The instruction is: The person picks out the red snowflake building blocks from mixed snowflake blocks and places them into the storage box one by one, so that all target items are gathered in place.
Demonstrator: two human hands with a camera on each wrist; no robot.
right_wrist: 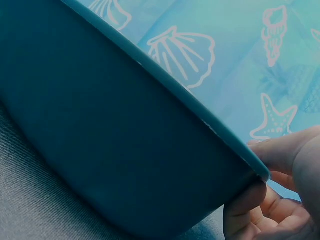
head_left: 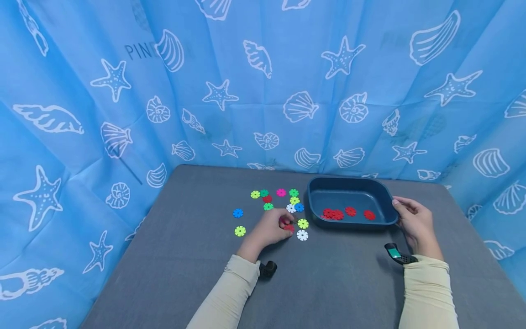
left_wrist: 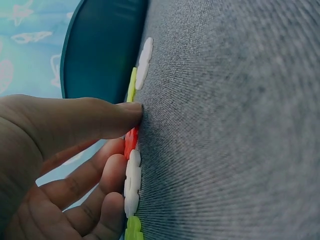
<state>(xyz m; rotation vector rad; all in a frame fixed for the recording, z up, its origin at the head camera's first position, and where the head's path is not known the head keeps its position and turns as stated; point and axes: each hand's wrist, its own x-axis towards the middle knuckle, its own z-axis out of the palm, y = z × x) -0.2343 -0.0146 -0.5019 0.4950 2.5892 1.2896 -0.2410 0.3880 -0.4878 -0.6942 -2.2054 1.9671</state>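
My left hand (head_left: 271, 226) is low over the table, thumb and fingers pinching a red notched plastic disc (head_left: 289, 228). The left wrist view has this red disc (left_wrist: 131, 142) edge-on at the tabletop, partly hidden by the thumb. White discs (head_left: 302, 235) and a yellow disc (head_left: 302, 223) lie close beside that hand. On the right, my right hand (head_left: 417, 224) grips the right end of a dark blue basin (head_left: 349, 181), thumb at the rim and fingers against the outside. Several red discs (head_left: 350, 211) lie on the basin's floor.
Loose discs in yellow, green, pink, blue and white are scattered left of the basin, among them a blue disc (head_left: 238, 213) and a pink disc (head_left: 281, 193). A blue shell-print curtain (head_left: 263, 114) hangs behind the grey table (head_left: 185, 274).
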